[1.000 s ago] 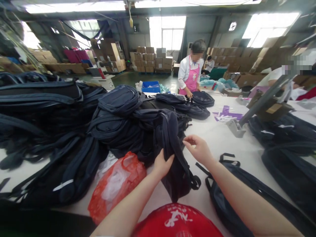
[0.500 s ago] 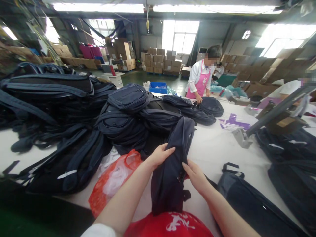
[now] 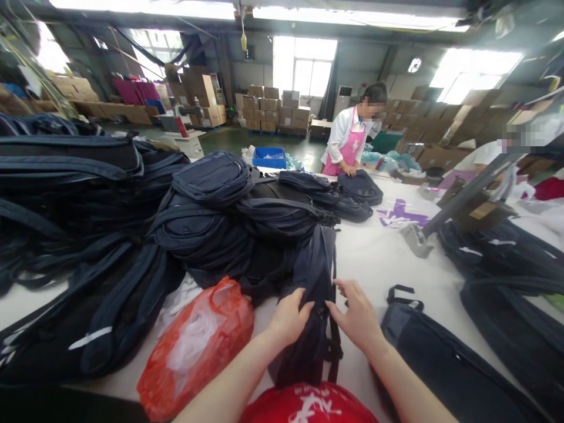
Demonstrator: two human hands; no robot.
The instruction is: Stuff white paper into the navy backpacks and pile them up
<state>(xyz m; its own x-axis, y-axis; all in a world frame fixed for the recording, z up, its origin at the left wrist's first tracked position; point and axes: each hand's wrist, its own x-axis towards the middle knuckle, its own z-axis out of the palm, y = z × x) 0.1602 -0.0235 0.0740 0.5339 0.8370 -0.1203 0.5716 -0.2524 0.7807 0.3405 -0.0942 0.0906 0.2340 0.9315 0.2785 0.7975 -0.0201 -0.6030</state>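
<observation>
A dark navy backpack [image 3: 315, 258] stands lengthwise on the white table right before me, its near end against my red apron. My left hand [image 3: 288, 317] rests on its left side, thumb and forefinger apart; the other fingers are partly hidden. At the right edge is my right hand [image 3: 356, 314], with its fingers spread and thumb tip by a small dark zipper pull or buckle. Black straps [image 3: 335, 346] hang down beside the bag under that hand. A red plastic bag [image 3: 238, 311] with white material inside lies to the left of my left forearm.
Several navy backpacks [image 3: 202, 229] are piled left and ahead. Another backpack [image 3: 432, 341] lies at my right, near a grey metal post [image 3: 462, 200] clamped to the table [image 3: 365, 258]. Across it, a person in a pink apron [image 3: 352, 147] handles a bag. Purple strips [image 3: 403, 214] lie nearby.
My view has turned slightly right. The backpack sits lower and flatter before me. My right hand has loosened from its edge and its fingers have spread; my left hand has shifted nearer to me.
</observation>
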